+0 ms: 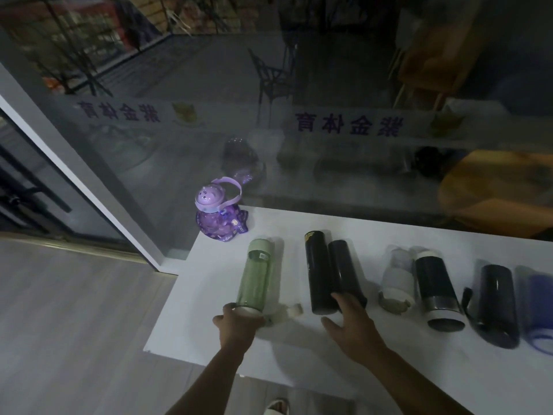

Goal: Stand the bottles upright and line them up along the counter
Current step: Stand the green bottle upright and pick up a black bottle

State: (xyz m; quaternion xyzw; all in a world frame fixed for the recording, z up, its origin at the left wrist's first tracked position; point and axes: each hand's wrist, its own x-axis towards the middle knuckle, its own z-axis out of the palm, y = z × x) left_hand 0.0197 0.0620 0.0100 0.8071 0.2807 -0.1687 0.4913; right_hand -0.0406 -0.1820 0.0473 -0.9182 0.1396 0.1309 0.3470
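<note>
My left hand (241, 320) reaches in from the near edge of the white tabletop (419, 369), fingers curled round the pale near end of the green bottle (257, 274), which points lengthwise away from me; I cannot tell whether it is lifted off the surface. My right hand (350, 322) lies flat and released beside it, thumb spread to the left, fingertips (344, 296) touching the near ends of the tall black bottle (317, 274) and the shorter dark bottle (347, 269), which lie side by side, touching. Between my hands the tabletop is bare, apart from a small pale cap (294, 310) just beside the green bottle.

To the right lie a clear bottle with a white sleeve (396, 277), a black bottle with a steel band (438, 290), a black bottle with a strap (496, 307) and a blue bottle (540, 310), cut off by the frame. The tabletop's left edge drops to a wooden floor (74, 310).

At the far left corner the purple bottle (218, 218) stands upright, close to the glass wall (329, 163) along the far edge
</note>
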